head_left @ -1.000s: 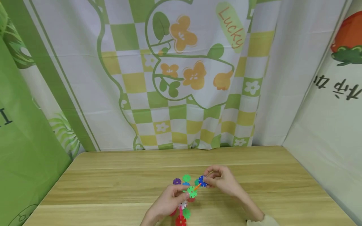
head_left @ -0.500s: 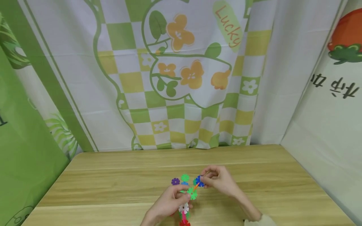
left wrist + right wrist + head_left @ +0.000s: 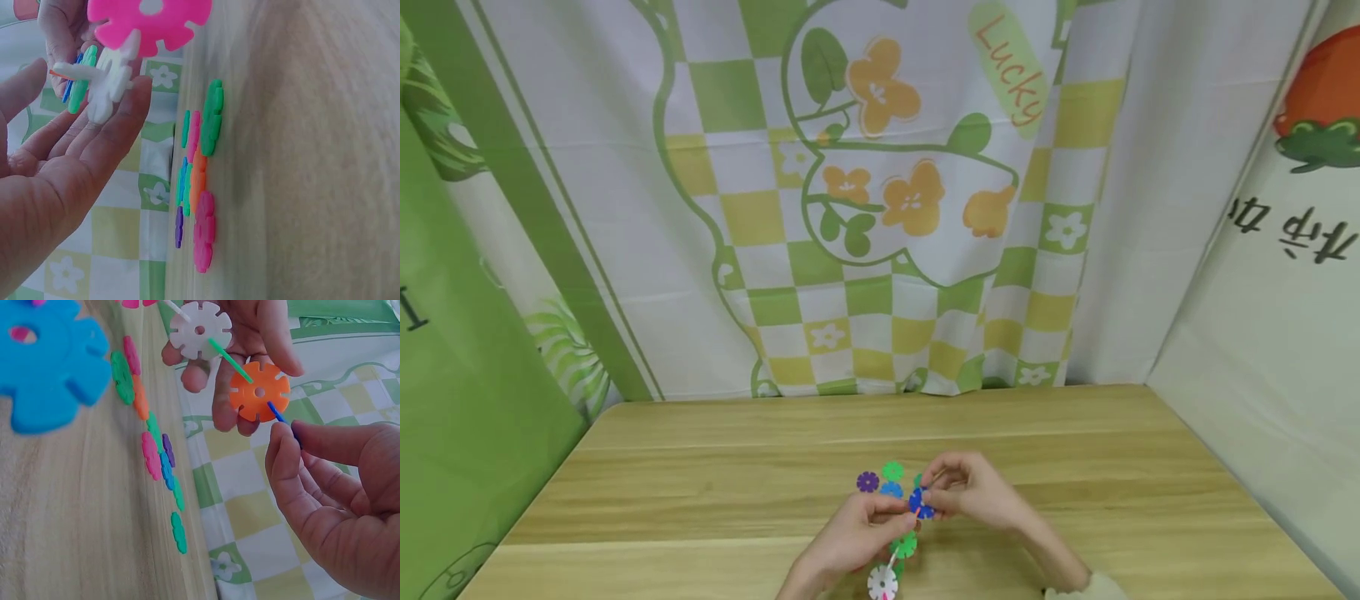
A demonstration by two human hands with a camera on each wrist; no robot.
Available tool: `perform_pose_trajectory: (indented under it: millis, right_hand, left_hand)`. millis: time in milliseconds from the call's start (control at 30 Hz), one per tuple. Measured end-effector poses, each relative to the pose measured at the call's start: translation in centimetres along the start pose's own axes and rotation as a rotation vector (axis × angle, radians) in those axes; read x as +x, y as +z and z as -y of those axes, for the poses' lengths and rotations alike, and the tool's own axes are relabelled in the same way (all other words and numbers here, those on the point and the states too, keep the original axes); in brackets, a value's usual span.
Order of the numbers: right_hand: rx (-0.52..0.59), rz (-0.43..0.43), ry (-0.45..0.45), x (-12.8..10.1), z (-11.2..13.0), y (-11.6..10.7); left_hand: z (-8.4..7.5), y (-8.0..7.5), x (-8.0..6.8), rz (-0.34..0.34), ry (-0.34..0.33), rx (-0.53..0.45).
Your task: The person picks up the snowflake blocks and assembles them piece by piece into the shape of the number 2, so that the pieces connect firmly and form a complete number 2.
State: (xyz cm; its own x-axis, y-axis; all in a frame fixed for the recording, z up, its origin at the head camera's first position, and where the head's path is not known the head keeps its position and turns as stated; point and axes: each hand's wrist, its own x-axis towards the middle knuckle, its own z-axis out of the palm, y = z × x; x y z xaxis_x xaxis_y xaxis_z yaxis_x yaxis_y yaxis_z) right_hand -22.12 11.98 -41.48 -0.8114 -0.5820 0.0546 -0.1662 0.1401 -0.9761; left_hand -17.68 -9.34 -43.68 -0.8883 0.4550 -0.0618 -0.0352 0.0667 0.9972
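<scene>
A chain of slotted plastic snowflake discs hangs between the hands. In the right wrist view it runs from a white disc [image 3: 187, 340] through an edge-on green disc [image 3: 230, 360] to an orange disc [image 3: 247, 397]. My right hand [image 3: 977, 493] pinches a blue disc [image 3: 917, 503] between thumb and fingertips, its edge at the orange disc's slot. My left hand [image 3: 861, 537] holds the orange disc, fingers behind it and thumb at its upper edge. The chain's white disc and a large pink disc [image 3: 172, 31] hang close to the left wrist camera.
Several loose discs lie flat on the wooden table [image 3: 700, 483], among them a purple disc [image 3: 868, 482] and a light green disc [image 3: 892, 472] beyond the hands. A large light-blue disc [image 3: 59, 369] fills the right wrist view's upper left. A patterned curtain [image 3: 880, 333] hangs behind the table.
My right hand has come left and toward the body with the blue disc, up to the left fingertips. The left hand's grip has shifted from the green disc to the orange one; the chain sits lower.
</scene>
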Motion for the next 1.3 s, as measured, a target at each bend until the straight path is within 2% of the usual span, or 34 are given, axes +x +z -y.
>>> perform_pose_trajectory:
  millis: [267,500,767,933,1300]
  right_hand:
    - [-0.005,0.024,0.010,0.0,0.3,0.3]
    - [-0.111,-0.018,-0.017,0.2,0.0,-0.8]
    - [-0.191,-0.052,0.050,1.6,-0.9,-1.7]
    - [-0.210,-0.089,0.109,2.4,-1.8,-2.0]
    - [-0.249,-0.076,0.122,3.8,-3.2,-2.4]
  left_hand:
    - [-0.1,-0.1,-0.1,0.003,0.016,0.004]
    - [-0.2,-0.3,-0.2,0.021,0.034,0.001]
    - [-0.4,-0.7,-0.4,0.005,0.067,0.049]
    - [-0.7,-0.8,-0.4,0.017,0.056,0.045]
    - [-0.7,-1.0,-0.4,0.023,0.062,0.047]
